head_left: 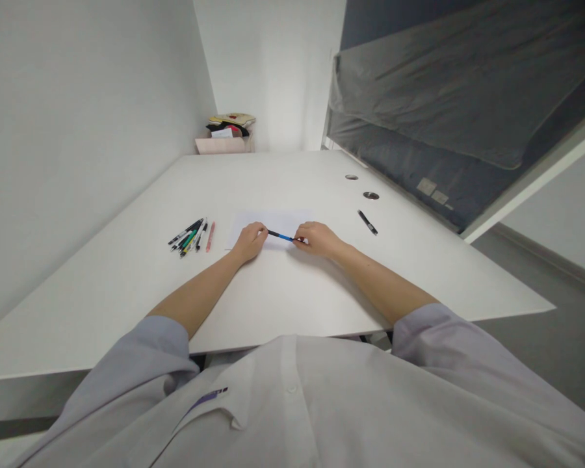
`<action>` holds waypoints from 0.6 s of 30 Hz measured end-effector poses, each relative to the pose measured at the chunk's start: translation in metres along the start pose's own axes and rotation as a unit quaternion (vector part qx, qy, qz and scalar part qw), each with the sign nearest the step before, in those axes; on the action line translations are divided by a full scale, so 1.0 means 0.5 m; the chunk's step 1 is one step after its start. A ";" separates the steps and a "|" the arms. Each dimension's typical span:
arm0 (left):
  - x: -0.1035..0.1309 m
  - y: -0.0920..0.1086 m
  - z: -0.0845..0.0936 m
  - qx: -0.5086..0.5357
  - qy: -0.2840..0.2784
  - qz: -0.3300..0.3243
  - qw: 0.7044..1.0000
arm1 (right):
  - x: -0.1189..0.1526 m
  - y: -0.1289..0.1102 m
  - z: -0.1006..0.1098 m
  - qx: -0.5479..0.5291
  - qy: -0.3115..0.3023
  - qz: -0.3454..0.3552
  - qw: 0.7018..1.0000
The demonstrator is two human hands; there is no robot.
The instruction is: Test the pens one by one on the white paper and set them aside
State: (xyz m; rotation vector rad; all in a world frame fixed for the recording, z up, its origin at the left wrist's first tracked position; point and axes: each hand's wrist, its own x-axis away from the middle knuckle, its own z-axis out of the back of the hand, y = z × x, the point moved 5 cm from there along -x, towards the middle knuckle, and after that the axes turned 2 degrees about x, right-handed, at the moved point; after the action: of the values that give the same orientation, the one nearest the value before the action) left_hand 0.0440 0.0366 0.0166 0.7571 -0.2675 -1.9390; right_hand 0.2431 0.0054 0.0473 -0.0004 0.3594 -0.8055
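A black and blue pen (280, 235) stretches between my two hands above a white sheet of paper (273, 218). My left hand (251, 242) pinches its left end, and the fingertips of my right hand (316, 238) are closed on its right end near the blue part. Both hands rest low over the paper's near half. To the left of the paper lies a pile of several pens (190, 238), mostly black and white, with a green one and a yellow one among them. A pink pen (210, 236) lies beside that pile.
A single black pen (368, 222) lies apart on the right of the white table (253, 299). Two round holes (370, 195) are set in the tabletop farther back. A box with cloth items (224, 143) stands at the far end. A dark covered panel (448, 97) borders the right side.
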 end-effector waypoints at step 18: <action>0.004 -0.006 0.011 -0.061 0.017 0.000 0.998 | 0.154 0.337 0.086 0.083 0.032 -0.489 0.868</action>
State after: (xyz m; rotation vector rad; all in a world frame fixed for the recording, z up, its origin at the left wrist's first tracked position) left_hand 0.0378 0.0355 0.0188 0.7087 -0.1276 -1.9230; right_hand 0.4242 0.0626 0.0405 0.0062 0.3425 -1.8510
